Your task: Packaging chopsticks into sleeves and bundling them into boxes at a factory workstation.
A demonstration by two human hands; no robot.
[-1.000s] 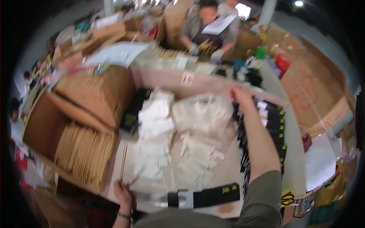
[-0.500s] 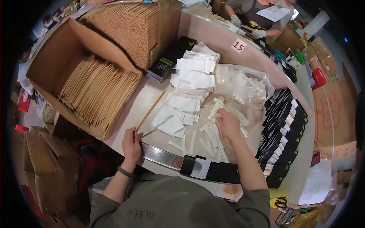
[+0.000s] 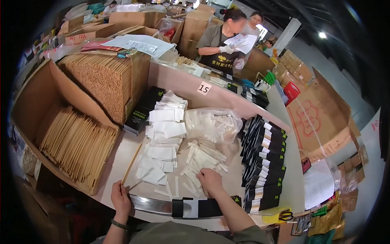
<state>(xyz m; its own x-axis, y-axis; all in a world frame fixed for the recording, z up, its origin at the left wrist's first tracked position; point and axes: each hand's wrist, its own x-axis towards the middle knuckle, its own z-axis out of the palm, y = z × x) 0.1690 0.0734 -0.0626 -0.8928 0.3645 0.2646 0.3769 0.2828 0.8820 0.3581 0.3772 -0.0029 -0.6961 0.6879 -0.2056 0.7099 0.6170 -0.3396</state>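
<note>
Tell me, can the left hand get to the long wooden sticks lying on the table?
Probably yes. The left hand rests at the table edge, right by the near end of the wooden sticks, and nothing lies between them. The white paper sleeves sit just beside, not across.

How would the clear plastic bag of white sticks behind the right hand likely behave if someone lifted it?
The clear plastic bag looks crumpled and slack, so it would probably sag and shift. Its thin white contents suggest it is light. The glossy film may be slippery. The right hand rests on loose white sticks nearby.

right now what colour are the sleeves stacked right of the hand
Black sleeves with white bands, clearest in the head view.
</note>
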